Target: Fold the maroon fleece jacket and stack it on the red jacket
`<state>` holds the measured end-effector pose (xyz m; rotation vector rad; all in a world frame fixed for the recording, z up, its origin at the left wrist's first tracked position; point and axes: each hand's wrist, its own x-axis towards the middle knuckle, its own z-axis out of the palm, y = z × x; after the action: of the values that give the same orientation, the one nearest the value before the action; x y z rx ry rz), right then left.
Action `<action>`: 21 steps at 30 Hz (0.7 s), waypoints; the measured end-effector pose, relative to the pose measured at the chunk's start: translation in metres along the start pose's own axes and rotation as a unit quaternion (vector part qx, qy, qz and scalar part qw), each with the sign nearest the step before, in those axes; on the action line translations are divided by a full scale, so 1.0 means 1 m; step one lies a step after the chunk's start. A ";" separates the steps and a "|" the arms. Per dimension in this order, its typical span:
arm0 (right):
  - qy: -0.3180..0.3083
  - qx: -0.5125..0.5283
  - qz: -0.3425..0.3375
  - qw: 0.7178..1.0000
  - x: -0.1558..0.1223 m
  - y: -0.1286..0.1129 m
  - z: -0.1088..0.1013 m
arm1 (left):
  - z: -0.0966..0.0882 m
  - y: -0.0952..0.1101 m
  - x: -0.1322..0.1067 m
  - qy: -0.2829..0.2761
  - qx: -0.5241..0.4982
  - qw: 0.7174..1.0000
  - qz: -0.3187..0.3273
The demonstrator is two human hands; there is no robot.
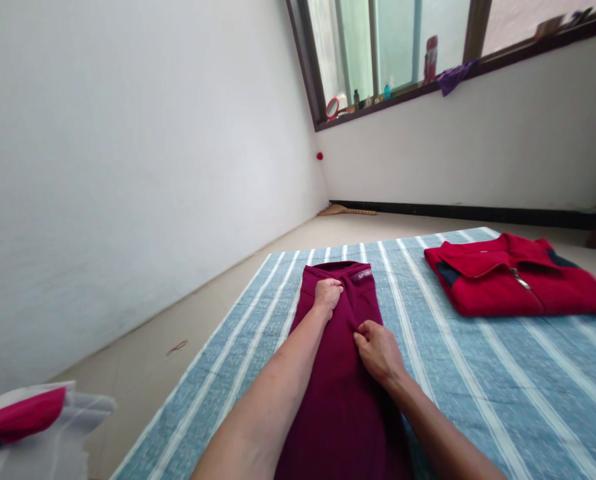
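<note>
1. Your maroon garment (pixel 335 400) lies lengthwise on the striped sheet (pixel 258 333), in front of you, its waistband at the far end (white lettering shows there, reading "SPORT" as far as it can be seen).
2. Your left hand (pixel 329 295) is closed on the cloth just below the waistband, fingers curled in, your forearm lying across the garment's left side.
3. Your right hand (pixel 379 348) is nearer to you, thumb and fingertips together, pinching the garment near its right edge.
4. To your right, well apart from both hands, a folded red garment (pixel 493 293) rests on the sheet, collar away from you, its zip pull (pixel 521 279) showing.
5. At your lower left, off the sheet, you have pink cloth (pixel 23 415) on pale, blurred material (pixel 68 443).
6. Beyond, a red bottle (pixel 431 60) stands on the window sill beside a purple cloth (pixel 454 78).
</note>
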<state>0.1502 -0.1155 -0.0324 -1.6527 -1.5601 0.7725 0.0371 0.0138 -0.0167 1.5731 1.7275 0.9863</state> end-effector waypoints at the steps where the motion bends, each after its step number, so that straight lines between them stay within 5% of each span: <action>1: -0.001 -0.001 0.002 1.000 0.000 0.000 0.000 | -0.002 -0.001 0.002 -0.006 0.018 1.000 0.003; 10: -0.003 -0.013 0.012 1.000 -0.002 0.000 0.004 | -0.048 0.007 0.044 -0.098 0.262 0.956 0.089; 15: -0.004 -0.020 0.008 1.000 -0.003 -0.001 0.004 | -0.041 0.016 0.051 -0.153 0.393 0.899 0.121; 21: -0.008 -0.005 0.002 1.000 -0.004 -0.002 0.002 | -0.037 0.028 0.065 -0.126 0.464 0.868 0.127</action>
<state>0.1470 -0.1189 -0.0323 -1.6607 -1.5756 0.7825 0.0144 0.0746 0.0305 2.4263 1.9351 -0.0509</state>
